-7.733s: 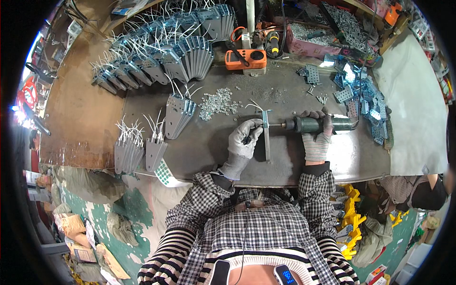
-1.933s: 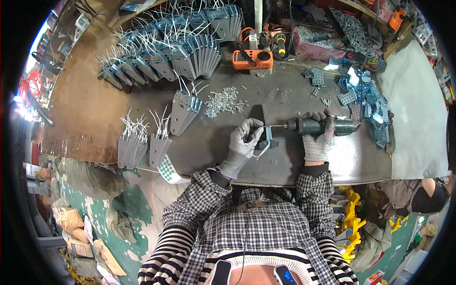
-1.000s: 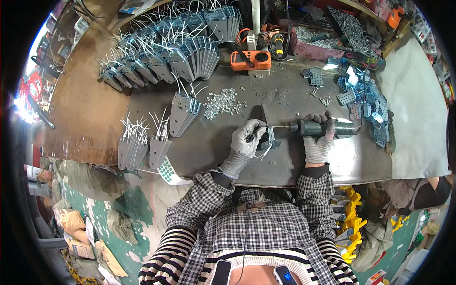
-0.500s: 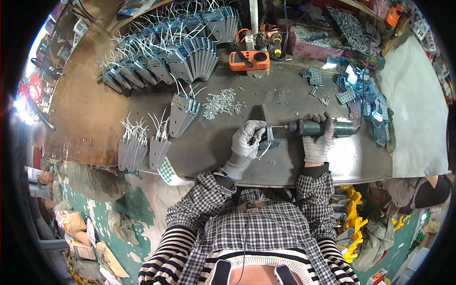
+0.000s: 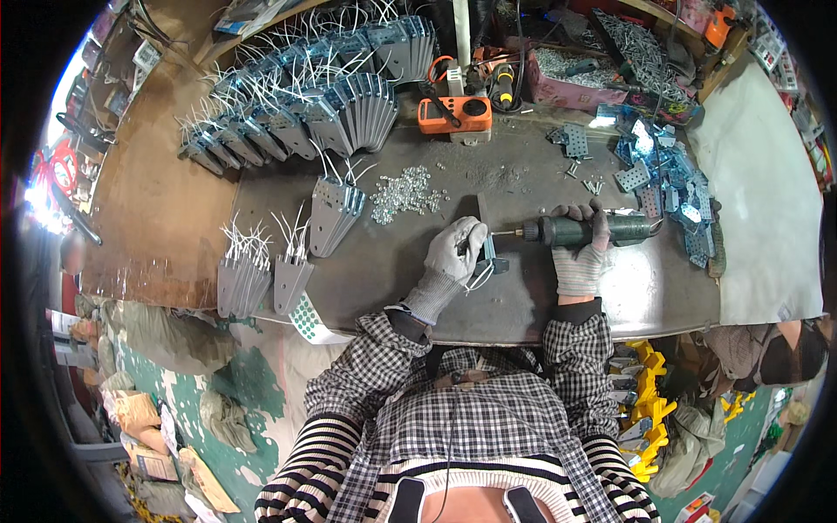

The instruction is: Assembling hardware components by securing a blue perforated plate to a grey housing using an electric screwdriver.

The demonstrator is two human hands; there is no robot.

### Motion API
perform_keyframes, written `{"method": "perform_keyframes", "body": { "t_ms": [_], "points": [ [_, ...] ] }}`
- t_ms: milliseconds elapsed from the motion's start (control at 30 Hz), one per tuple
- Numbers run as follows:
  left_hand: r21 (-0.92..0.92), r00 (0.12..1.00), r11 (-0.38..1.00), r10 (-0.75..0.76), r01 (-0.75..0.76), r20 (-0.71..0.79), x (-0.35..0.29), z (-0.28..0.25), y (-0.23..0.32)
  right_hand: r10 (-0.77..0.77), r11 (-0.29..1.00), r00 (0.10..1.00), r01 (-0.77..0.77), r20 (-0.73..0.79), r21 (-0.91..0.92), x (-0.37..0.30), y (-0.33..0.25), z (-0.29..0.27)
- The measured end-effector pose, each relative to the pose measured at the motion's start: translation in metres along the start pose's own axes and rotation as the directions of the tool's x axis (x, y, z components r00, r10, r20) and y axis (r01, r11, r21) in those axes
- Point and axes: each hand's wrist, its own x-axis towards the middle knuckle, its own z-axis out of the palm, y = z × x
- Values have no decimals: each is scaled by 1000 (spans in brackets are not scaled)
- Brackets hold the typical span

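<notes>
Gloved in grey, my right hand (image 5: 579,253) is wrapped round a dark green electric screwdriver (image 5: 602,230) that lies level, its bit pointing left. The bit reaches a small dark metal bracket part (image 5: 494,262) with white wires (image 5: 479,281) hanging from it. My left hand (image 5: 455,252), also gloved, is closed at the left side of this part, fingers pinched by the bit's tip. What sits between those fingertips is hidden. Left of that hand lies a scatter of small shiny nuts (image 5: 406,193) on the metal table (image 5: 366,288).
Grey wired brackets (image 5: 338,213) stand left, with long rows of more brackets (image 5: 349,109) behind. An orange power strip (image 5: 455,114) is at the back. Blue-filmed metal plates (image 5: 684,196) pile up on the right. A pink box (image 5: 571,87) holds screws. A green-dotted sheet (image 5: 312,321) overhangs the front edge.
My left hand has shifted slightly, its fingers now more upright beside the part. The screwdriver has moved a little to the left with my right hand.
</notes>
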Motion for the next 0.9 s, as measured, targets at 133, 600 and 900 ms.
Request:
{"method": "perform_keyframes", "body": {
  "t_ms": [133,600,900],
  "points": [
    [71,1000,997,14,-14,-11,4,2,1,4,999,999,-2,49,-34,2,3,2],
    [-570,867,755,-478,325,-139,-11,31,-9,62,998,906,-57,419,-24,19,11,10],
    [572,946,755,290,-320,147,2,-34,0,257,857,835,35,486,-514,12,20,77]
  ]
}}
